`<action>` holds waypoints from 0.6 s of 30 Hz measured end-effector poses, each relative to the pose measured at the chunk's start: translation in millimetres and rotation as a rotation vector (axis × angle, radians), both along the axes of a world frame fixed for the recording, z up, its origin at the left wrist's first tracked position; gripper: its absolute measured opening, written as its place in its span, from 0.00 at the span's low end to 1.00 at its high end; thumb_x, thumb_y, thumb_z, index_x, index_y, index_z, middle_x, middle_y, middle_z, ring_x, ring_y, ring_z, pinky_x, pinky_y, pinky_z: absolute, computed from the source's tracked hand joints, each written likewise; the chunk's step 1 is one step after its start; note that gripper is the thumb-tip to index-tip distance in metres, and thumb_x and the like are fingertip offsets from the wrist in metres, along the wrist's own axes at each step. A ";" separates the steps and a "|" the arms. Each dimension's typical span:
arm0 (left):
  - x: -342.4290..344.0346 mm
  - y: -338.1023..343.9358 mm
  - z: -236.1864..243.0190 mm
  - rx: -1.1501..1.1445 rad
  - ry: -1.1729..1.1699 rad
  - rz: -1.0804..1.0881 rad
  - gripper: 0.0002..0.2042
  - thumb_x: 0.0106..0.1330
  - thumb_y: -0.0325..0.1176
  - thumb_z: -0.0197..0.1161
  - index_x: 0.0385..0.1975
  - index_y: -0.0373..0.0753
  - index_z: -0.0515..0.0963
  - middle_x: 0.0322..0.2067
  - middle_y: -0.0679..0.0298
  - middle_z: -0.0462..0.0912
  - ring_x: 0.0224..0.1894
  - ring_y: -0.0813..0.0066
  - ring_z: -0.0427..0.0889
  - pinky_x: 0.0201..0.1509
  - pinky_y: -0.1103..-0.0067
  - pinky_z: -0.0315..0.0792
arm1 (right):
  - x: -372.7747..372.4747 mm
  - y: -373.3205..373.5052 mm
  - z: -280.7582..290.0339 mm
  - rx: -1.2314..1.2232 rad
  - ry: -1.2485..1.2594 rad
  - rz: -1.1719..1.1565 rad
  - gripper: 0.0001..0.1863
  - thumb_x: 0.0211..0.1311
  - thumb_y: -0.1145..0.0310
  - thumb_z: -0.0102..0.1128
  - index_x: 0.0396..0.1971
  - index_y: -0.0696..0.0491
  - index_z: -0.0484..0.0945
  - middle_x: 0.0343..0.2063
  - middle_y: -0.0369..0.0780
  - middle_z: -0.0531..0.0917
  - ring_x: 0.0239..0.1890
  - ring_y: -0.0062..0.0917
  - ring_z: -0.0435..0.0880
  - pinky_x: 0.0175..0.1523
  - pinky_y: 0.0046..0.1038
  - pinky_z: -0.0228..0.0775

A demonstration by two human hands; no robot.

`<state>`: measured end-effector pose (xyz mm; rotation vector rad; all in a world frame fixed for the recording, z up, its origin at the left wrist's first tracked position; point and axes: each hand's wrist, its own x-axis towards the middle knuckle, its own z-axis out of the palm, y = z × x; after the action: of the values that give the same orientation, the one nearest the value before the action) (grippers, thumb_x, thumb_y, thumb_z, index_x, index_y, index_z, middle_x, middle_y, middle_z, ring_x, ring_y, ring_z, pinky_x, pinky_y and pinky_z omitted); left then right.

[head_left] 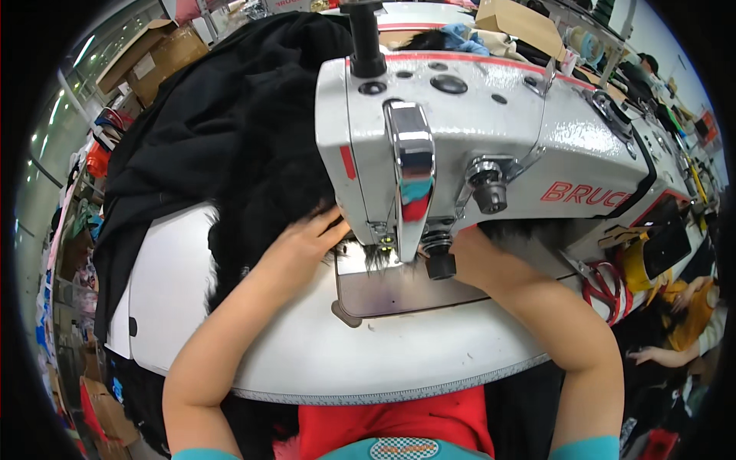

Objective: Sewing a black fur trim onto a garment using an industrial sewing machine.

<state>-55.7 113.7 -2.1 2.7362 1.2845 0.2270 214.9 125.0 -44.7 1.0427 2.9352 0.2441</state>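
Black furry fabric [257, 184] lies bunched under and behind the head of a white sewing machine [491, 115], and some strands stick out by the needle area. My left hand [316, 236] rests on the fur just left of the machine head, its fingers stretched and apart, with the tips partly hidden behind the machine. On the other side of the needle area, my right hand [468, 249] reaches in under the machine arm. The machine and its black knob [441, 264] cover those fingers, so their grip does not show. A metal plate [406, 293] lies beneath.
The white sewing table [307, 360] has a measuring strip along its curved front edge. Smooth black cloth [184, 146] spreads over the left side. Red cords [606, 291] hang at the right, where another person's hand [652, 356] shows. Cardboard boxes [157, 61] stand at the back left.
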 end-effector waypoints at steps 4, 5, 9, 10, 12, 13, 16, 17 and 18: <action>-9.5 4.5 6.3 -0.059 -0.307 -0.030 0.30 0.45 0.11 0.51 0.51 0.44 0.73 0.52 0.56 0.72 0.50 0.53 0.74 0.52 0.71 0.71 | -5.0 1.2 -8.4 0.039 -0.006 0.034 0.05 0.49 0.72 0.52 0.23 0.53 0.78 0.21 0.39 0.79 0.33 0.33 0.79 0.41 0.33 0.67; -9.9 6.3 10.1 -0.107 -0.316 -0.009 0.29 0.43 0.09 0.49 0.47 0.42 0.76 0.47 0.53 0.76 0.46 0.54 0.77 0.49 0.74 0.73 | -8.9 -1.4 -6.4 0.016 0.059 0.019 0.05 0.49 0.72 0.52 0.22 0.53 0.78 0.21 0.39 0.79 0.32 0.33 0.79 0.41 0.33 0.67; -9.7 1.3 25.8 -0.191 -0.233 0.014 0.27 0.43 0.09 0.48 0.45 0.40 0.77 0.41 0.49 0.76 0.43 0.52 0.77 0.48 0.72 0.72 | -18.3 -24.1 16.4 -0.490 0.823 -0.174 0.05 0.52 0.69 0.54 0.26 0.53 0.77 0.19 0.37 0.77 0.27 0.29 0.75 0.36 0.30 0.66; -6.0 -2.3 27.0 -0.046 -0.220 0.015 0.25 0.44 0.11 0.49 0.44 0.39 0.77 0.40 0.50 0.76 0.42 0.53 0.76 0.47 0.72 0.72 | -16.8 -29.7 24.3 -0.649 0.834 -0.235 0.09 0.55 0.65 0.57 0.31 0.55 0.78 0.20 0.34 0.76 0.25 0.23 0.73 0.34 0.29 0.65; 4.1 -15.2 27.1 0.188 -0.134 0.126 0.21 0.46 0.13 0.52 0.41 0.37 0.78 0.38 0.50 0.76 0.39 0.54 0.76 0.43 0.72 0.72 | -18.2 -38.6 35.0 -0.744 0.785 -0.294 0.10 0.54 0.66 0.58 0.31 0.56 0.77 0.21 0.35 0.75 0.26 0.24 0.72 0.34 0.29 0.65; 8.4 -23.4 27.2 0.377 -0.092 0.037 0.14 0.48 0.20 0.56 0.37 0.35 0.77 0.34 0.53 0.75 0.35 0.58 0.75 0.38 0.73 0.70 | -19.6 -44.1 37.6 -0.678 0.732 -0.296 0.06 0.50 0.70 0.55 0.27 0.55 0.75 0.22 0.38 0.75 0.29 0.29 0.72 0.36 0.31 0.66; 19.8 -56.0 25.1 0.322 -0.207 -0.288 0.12 0.49 0.26 0.57 0.34 0.31 0.76 0.29 0.56 0.73 0.32 0.63 0.73 0.36 0.73 0.70 | -19.9 -45.2 37.4 -0.316 0.683 -0.092 0.03 0.46 0.73 0.53 0.24 0.54 0.73 0.25 0.41 0.74 0.33 0.34 0.72 0.38 0.33 0.67; 23.4 -63.0 22.3 0.331 -0.136 -0.276 0.12 0.48 0.25 0.58 0.35 0.30 0.75 0.31 0.56 0.72 0.33 0.61 0.73 0.37 0.72 0.69 | -19.4 -44.4 34.8 -0.228 0.633 -0.037 0.03 0.46 0.73 0.53 0.24 0.54 0.73 0.26 0.40 0.74 0.35 0.34 0.72 0.38 0.33 0.67; 27.6 -68.6 18.1 0.361 -0.103 -0.261 0.13 0.47 0.25 0.59 0.35 0.29 0.75 0.32 0.55 0.72 0.35 0.60 0.73 0.38 0.72 0.69 | -18.4 -43.6 31.8 -0.187 0.678 0.009 0.04 0.46 0.74 0.54 0.25 0.54 0.73 0.26 0.40 0.74 0.34 0.34 0.72 0.38 0.33 0.67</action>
<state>-28.0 45.1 16.0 3.1017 0.9225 0.6188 196.4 81.5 -12.9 1.2856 3.4329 -0.4743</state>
